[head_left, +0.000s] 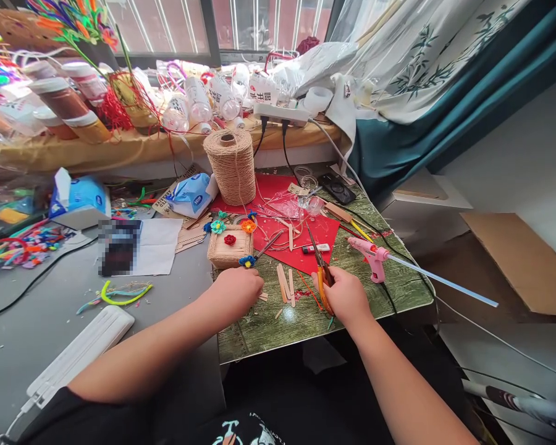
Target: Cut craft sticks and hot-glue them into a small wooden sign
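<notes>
Now the right hand (347, 298) grips the scissors (321, 267), blades pointing away, parallel to the wooden sticks (285, 283) lying between it and the curled left hand (238, 288), whose grip I can't tell.

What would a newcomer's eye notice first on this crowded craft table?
A big spool of jute twine stands at the back of the red sheet. A pink glue gun sits to its right. In front, the right hand holds orange-handled scissors.

Bright daylight from the window (241, 25) behind, soft shadows, wide-angle bending at edges, one pixelated patch (119, 246).
</notes>
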{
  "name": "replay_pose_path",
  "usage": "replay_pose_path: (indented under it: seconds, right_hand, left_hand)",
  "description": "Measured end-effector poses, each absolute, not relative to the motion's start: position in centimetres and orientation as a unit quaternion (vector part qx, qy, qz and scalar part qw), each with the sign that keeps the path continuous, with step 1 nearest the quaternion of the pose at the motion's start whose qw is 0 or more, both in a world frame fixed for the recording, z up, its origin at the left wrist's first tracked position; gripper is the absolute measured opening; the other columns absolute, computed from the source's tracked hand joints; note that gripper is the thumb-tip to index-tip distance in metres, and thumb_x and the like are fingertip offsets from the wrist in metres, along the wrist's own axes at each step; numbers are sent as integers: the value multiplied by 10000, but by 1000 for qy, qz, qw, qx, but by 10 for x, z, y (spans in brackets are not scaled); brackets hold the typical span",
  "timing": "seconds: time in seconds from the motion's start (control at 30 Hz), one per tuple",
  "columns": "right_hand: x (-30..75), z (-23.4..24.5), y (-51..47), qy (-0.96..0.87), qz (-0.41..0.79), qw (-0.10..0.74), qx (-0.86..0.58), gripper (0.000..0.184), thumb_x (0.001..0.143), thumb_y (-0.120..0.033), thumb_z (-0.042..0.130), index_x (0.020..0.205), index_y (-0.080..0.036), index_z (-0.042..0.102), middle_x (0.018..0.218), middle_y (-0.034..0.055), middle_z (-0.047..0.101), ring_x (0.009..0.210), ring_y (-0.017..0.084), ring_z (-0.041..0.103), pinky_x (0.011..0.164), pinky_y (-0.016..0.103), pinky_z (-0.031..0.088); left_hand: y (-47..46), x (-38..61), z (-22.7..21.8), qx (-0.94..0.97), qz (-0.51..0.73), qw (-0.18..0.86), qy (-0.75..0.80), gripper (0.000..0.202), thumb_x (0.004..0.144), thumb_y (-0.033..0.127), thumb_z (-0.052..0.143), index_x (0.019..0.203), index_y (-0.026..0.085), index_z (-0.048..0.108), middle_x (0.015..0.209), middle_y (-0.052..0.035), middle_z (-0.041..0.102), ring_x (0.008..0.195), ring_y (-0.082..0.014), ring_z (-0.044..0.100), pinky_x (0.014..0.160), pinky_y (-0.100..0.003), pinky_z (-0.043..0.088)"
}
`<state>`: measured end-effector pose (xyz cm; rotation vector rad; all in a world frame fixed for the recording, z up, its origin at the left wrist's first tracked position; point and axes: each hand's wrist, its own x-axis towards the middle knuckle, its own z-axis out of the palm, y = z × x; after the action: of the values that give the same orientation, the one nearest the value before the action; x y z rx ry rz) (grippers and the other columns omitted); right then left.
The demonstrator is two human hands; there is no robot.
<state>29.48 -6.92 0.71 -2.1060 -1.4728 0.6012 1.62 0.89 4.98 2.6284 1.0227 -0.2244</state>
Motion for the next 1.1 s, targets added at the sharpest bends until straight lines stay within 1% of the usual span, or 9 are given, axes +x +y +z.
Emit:
replay_pose_path:
  seconds: [0.13, 0.2, 0.27, 0.43, 0.57, 0.73, 0.83, 1.0, 1.1]
  right_hand:
    - [292, 9, -69, -555, 207, 231, -772, 287, 883, -453, 613, 705, -228, 606, 679, 21, 674, 615, 174, 532, 596, 284, 341]
    - [291, 10, -69, -557, 206, 226, -772, 316, 884, -474, 605, 685, -228, 592, 668, 27, 666, 599, 172, 517, 585, 285, 336]
    - [291, 10, -68, -555, 207, 226, -773, 335, 882, -492, 603, 674, -230, 583, 647, 26, 653, 585, 171, 507, 575, 285, 333]
    - [293, 9, -68, -548, 213, 235, -774, 337, 889, -490, 601, 676, -230, 586, 632, 25, 647, 584, 173, 506, 571, 286, 335]
    - [293, 8, -67, -551, 208, 221, -777, 320, 890, -478, 599, 691, -228, 613, 656, 33, 668, 602, 179, 527, 578, 289, 324]
    - [292, 9, -67, -560, 195, 204, -779, 337, 898, -497, 603, 689, -231, 593, 667, 29, 662, 607, 176, 514, 581, 290, 306]
    - [292, 9, -67, -559, 197, 206, -778, 336, 891, -495, 613, 683, -234, 580, 656, 23, 652, 594, 172, 500, 583, 291, 308]
    - [291, 9, -67, -556, 199, 209, -779, 348, 903, -505, 610, 687, -234, 587, 656, 20, 656, 597, 169, 500, 586, 290, 306]
    - [292, 9, -66, -556, 197, 205, -781, 346, 906, -508, 610, 694, -235, 597, 655, 15, 655, 599, 169, 501, 584, 286, 304]
  left_hand:
    - [15, 4, 60, 916, -90, 169, 353, 87, 889, 145, 647, 878, 198, 715, 907, -80, 724, 864, -250, 698, 684, -308, 463]
    - [20, 0, 64, 915, -97, 182, 347, 108, 835, 134, 705, 912, 209, 716, 946, -68, 729, 919, -255, 703, 697, -301, 463]
    - [23, 0, 64, 916, -102, 194, 335, 125, 818, 120, 714, 900, 215, 714, 961, -57, 727, 923, -243, 700, 701, -294, 457]
    - [24, 5, 51, 911, -98, 230, 326, 130, 842, 121, 646, 750, 206, 684, 810, -35, 674, 749, -193, 641, 642, -289, 400]
    - [23, 6, 47, 908, -96, 237, 333, 150, 839, 124, 627, 722, 204, 678, 750, -28, 652, 660, -177, 575, 621, -289, 359]
    - [25, 6, 50, 910, -87, 238, 327, 141, 885, 165, 586, 829, 211, 707, 809, -41, 688, 722, -193, 599, 633, -299, 352]
    - [27, 6, 47, 913, -85, 236, 323, 157, 902, 168, 555, 843, 218, 693, 825, -37, 692, 722, -192, 600, 636, -300, 355]
    - [30, 3, 45, 914, -93, 238, 316, 113, 877, 161, 600, 848, 218, 693, 832, -31, 697, 738, -188, 624, 643, -296, 370]
    - [30, 4, 50, 924, -97, 231, 288, 82, 873, 175, 659, 910, 226, 710, 928, -34, 710, 813, -192, 657, 671, -288, 395]
